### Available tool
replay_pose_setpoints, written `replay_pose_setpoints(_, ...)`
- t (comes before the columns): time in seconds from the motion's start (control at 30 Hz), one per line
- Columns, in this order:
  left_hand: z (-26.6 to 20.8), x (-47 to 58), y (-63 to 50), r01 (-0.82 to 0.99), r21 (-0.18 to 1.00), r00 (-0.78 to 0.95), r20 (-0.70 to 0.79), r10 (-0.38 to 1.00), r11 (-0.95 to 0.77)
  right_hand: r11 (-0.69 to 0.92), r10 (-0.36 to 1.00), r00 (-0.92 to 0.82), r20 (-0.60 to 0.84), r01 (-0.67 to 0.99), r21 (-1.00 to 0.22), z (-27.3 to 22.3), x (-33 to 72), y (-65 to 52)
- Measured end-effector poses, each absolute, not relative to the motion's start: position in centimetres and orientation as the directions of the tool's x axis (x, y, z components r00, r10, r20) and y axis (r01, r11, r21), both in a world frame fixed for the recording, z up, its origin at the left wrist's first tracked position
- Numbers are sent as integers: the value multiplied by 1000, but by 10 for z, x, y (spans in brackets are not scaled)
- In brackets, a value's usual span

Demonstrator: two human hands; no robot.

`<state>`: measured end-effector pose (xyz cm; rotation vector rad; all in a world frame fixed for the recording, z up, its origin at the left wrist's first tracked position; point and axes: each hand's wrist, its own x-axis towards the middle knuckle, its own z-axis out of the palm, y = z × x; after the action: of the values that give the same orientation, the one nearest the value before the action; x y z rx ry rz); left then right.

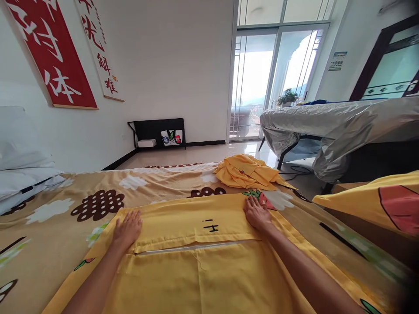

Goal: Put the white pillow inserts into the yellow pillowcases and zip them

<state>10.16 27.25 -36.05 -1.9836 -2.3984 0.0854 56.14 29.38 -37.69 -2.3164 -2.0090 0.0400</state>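
A yellow cloth cover (173, 218) is spread out before me, with black "Hi" lettering upside down to my view and a carrot print at its far right corner. Across it runs a long seam opening (193, 247) with a whitish strip, perhaps a zipper. My left hand (128, 227) rests flat on the cover's far left part, fingers stretched. Near the far right corner, my right hand (257, 213) also presses flat, palm down beside the carrot print. Neither hand holds anything. The cover's near edge lies outside the picture.
Beneath the cover is a tan patterned cloth (52, 231). A crumpled yellow cloth pile (245, 171) lies beyond my right hand. At the right, more yellow fabric (363, 198) drapes over something. White bedding (26, 174) is piled at left; a plastic-covered table (347, 120) stands behind.
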Motion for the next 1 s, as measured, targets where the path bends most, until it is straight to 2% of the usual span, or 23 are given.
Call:
replay_pose_setpoints(0.17,-364,208,263,975,32,223,-75,972,-221,269,963,-265,47,945,-185,-376,449,272)
replay_pose_setpoints(0.23,-373,240,262,962,61,270,-76,960,-265,354,935,-352,49,909,-220,-380,416,265)
replay_pose_setpoints(0.3,-382,256,263,963,78,263,-54,963,-259,373,927,-373,48,895,-245,-384,402,262)
replay_pose_setpoints(0.47,-390,240,268,972,98,218,-34,975,-214,304,949,-314,5,915,-267,-386,428,272)
replay_pose_setpoints(0.63,-384,190,266,991,75,112,-62,992,-107,179,979,-198,-59,956,-231,-384,478,276)
replay_pose_setpoints(0.77,-381,125,251,997,25,-65,-59,996,66,45,994,-63,-94,983,-178,-384,530,268)
replay_pose_setpoints(0.83,-383,88,240,990,-36,-137,-62,989,135,-8,995,-6,-98,990,-144,-386,556,262)
replay_pose_setpoints(0.93,-390,42,224,976,-118,-187,-36,982,182,-41,996,34,-79,995,-87,-389,585,251)
replay_pose_setpoints(1.0,-396,21,216,970,-126,-209,9,978,209,-58,997,55,-56,997,-54,-390,596,243)
